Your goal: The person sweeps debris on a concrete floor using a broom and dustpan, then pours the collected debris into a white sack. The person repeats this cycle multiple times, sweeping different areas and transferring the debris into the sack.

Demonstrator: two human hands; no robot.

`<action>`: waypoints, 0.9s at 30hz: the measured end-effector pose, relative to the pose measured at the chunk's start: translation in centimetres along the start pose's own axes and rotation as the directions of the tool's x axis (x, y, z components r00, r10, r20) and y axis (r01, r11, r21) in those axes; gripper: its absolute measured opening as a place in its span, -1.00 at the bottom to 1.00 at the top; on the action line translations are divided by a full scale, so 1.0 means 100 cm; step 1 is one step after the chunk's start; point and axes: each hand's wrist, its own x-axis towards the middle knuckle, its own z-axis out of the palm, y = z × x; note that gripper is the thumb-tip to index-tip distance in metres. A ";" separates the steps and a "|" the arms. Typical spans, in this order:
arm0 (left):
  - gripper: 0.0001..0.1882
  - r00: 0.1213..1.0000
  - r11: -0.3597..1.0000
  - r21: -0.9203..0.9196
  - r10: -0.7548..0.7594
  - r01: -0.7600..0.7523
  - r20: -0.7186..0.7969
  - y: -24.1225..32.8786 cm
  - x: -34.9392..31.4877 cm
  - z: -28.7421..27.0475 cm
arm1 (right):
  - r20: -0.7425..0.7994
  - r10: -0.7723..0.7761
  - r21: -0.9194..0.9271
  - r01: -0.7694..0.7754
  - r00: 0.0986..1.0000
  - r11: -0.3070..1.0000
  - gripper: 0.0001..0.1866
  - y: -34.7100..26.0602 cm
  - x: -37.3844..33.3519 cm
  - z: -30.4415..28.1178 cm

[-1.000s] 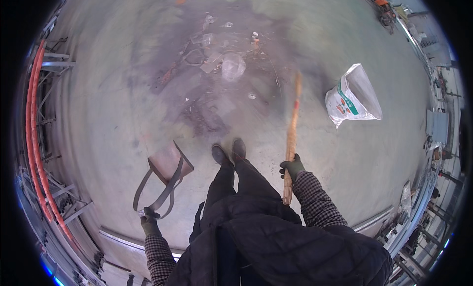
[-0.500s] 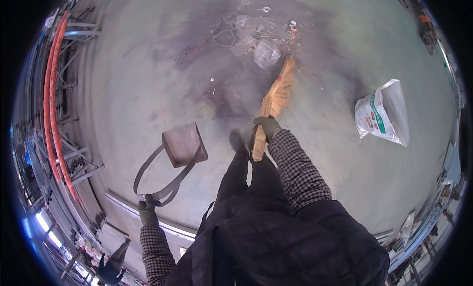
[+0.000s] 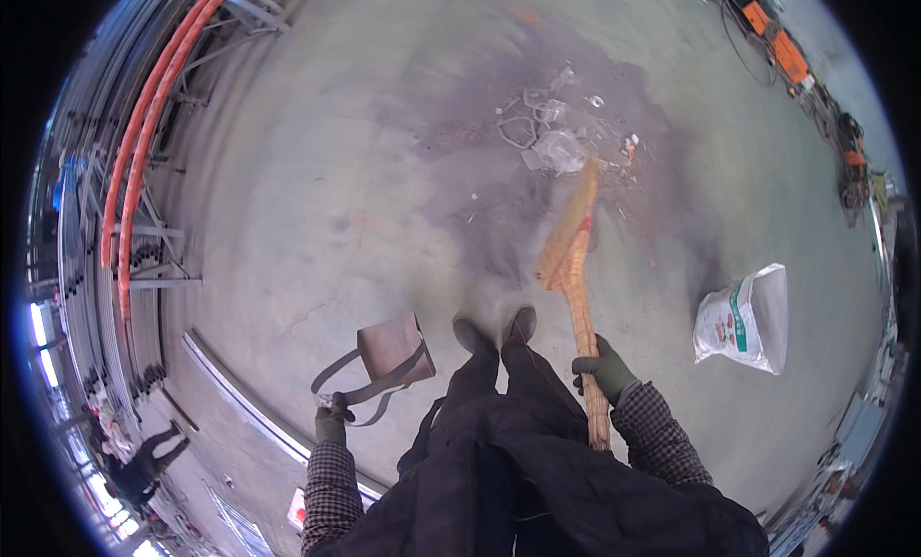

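My right hand (image 3: pixel 606 370), in a dark green glove, is wrapped round the handle of a straw broom (image 3: pixel 580 303). The broom's bristles point away from me, their tip at the near side of a litter heap (image 3: pixel 561 149) of crumpled clear plastic and loose scraps on dark, dusty floor. Low on the left, my gloved left hand (image 3: pixel 331 421) is closed on the looped dark strap handle (image 3: pixel 357 396) of a metal dustpan (image 3: pixel 393 351). The brownish pan is left of my feet; whether it rests on the floor I cannot tell.
A white woven sack (image 3: pixel 743 322) with its mouth open stands to the right. Racks of long metal bars and red-orange tubes (image 3: pixel 144 164) line the left. Orange machines (image 3: pixel 789 56) and cables lie far right. Another person (image 3: pixel 134 475) is at the lower left. A long metal strip (image 3: pixel 249 403) lies nearby.
The view has shifted. The broom has swung, its handle end now nearer my body and to the right. Both my feet now show. The dustpan remains held by its strap.
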 end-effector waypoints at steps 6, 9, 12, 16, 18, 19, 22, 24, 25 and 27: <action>-0.53 0.995 0.988 -0.131 -0.091 0.085 -0.038 -0.059 -0.024 -0.009 | 0.428 -0.036 -0.299 0.180 0.903 0.937 -0.25 -0.022 0.062 0.063; -0.53 0.985 0.986 -0.123 -0.130 0.116 -0.112 -0.079 -0.051 -0.011 | 0.436 0.170 -0.556 0.115 0.884 0.823 -0.44 -0.022 0.144 0.115; -0.61 0.980 0.981 -0.156 -0.135 0.112 -0.144 -0.095 -0.092 -0.014 | 0.408 0.256 -0.717 0.134 0.876 0.684 -0.34 -0.005 0.231 0.159; -0.55 0.982 0.973 -0.227 -0.082 0.042 -0.169 -0.110 -0.152 -0.005 | 0.372 0.158 -0.724 0.179 0.915 0.667 -0.34 0.032 0.300 0.134; -0.53 0.968 0.980 -0.179 -0.121 0.082 -0.219 -0.113 -0.174 0.006 | 0.365 0.062 -0.735 0.247 0.929 0.632 -0.35 0.025 0.304 0.060; -0.52 0.954 0.982 -0.137 -0.162 0.130 -0.252 -0.114 -0.182 0.012 | 0.339 0.059 -0.767 0.239 0.939 0.596 -0.36 0.016 0.306 0.032; -0.51 0.943 0.973 -0.200 -0.172 0.117 -0.286 -0.112 -0.196 0.032 | 0.117 0.173 -0.668 -0.051 0.978 0.742 -0.43 -0.025 0.274 -0.071; -0.52 0.925 0.961 -0.224 -0.230 0.165 -0.304 -0.110 -0.200 0.042 | -0.011 0.163 -0.717 -0.121 0.987 0.687 -0.44 -0.059 0.255 -0.115; -0.52 0.928 0.961 -0.207 -0.237 0.182 -0.287 -0.109 -0.202 0.046 | -0.046 0.131 -0.708 -0.124 0.990 0.695 -0.41 -0.071 0.247 -0.128; -0.54 0.931 0.965 -0.164 -0.246 0.207 -0.271 -0.110 -0.208 0.053 | -0.114 0.069 -0.701 -0.130 0.991 0.701 -0.35 -0.089 0.227 -0.151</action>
